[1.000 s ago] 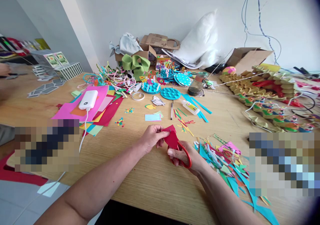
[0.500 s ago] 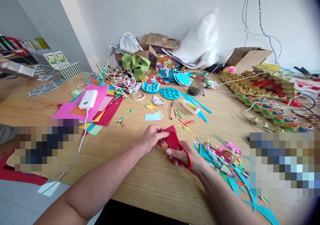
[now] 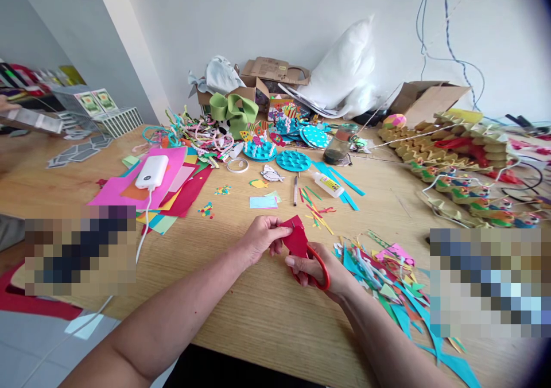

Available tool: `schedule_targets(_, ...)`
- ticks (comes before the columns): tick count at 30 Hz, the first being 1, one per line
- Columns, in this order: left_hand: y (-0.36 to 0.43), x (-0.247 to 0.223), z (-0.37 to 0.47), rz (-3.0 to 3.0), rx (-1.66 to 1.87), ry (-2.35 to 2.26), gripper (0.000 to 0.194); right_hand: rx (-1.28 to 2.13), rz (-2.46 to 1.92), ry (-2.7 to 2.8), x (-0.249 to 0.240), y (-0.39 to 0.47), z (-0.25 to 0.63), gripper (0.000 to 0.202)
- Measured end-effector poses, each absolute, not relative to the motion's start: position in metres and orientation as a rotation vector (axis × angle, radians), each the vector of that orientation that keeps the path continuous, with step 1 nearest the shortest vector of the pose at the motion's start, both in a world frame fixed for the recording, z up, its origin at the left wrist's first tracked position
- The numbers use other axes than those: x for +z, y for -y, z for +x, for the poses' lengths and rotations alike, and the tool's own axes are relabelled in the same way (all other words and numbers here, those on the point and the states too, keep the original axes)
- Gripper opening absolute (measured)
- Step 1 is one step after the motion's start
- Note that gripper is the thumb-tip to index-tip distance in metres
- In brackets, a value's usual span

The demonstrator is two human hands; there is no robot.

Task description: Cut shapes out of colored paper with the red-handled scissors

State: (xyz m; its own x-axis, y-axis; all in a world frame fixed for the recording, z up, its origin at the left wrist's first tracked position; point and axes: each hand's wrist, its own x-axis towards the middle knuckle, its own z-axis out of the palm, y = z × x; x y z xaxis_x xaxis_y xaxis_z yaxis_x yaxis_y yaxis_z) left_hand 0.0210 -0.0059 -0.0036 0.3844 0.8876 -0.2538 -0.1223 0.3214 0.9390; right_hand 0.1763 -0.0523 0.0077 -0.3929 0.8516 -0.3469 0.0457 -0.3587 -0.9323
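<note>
Between finger and thumb, my left hand point(image 3: 263, 240) pinches a small piece of red paper point(image 3: 296, 242) above the table's front middle. My right hand point(image 3: 316, 270) grips a pair of red-handled scissors point(image 3: 322, 268), one loop showing round the back of the hand. The scissors' blades are mostly hidden by the paper. Beyond my hands lie a pen point(image 3: 295, 190), a glue bottle point(image 3: 329, 184), a light blue paper rectangle point(image 3: 263, 202), a yellow fish cutout point(image 3: 259, 184) and a white fish cutout point(image 3: 272, 174).
Coloured sheets with a white power bank point(image 3: 152, 171) lie at left, its cable trailing off the front edge. Paper scraps point(image 3: 383, 279) heap right of my right hand. Egg cartons point(image 3: 456, 147) stand far right; blue dotted discs point(image 3: 293, 160) and a glass jar point(image 3: 341, 145) sit behind.
My hands, the red paper and the scissors stay almost in the same place. At the far left edge, another person's hand and the box by it have shifted slightly.
</note>
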Motion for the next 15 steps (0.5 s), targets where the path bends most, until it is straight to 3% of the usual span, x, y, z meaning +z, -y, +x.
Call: schedule_targets(15,0.0027,-0.0027,0.0182,0.999,0.823,-0.997,0.02,1.859,-1.237,1.293,0.0039,0.0511,0.1797,0.034)
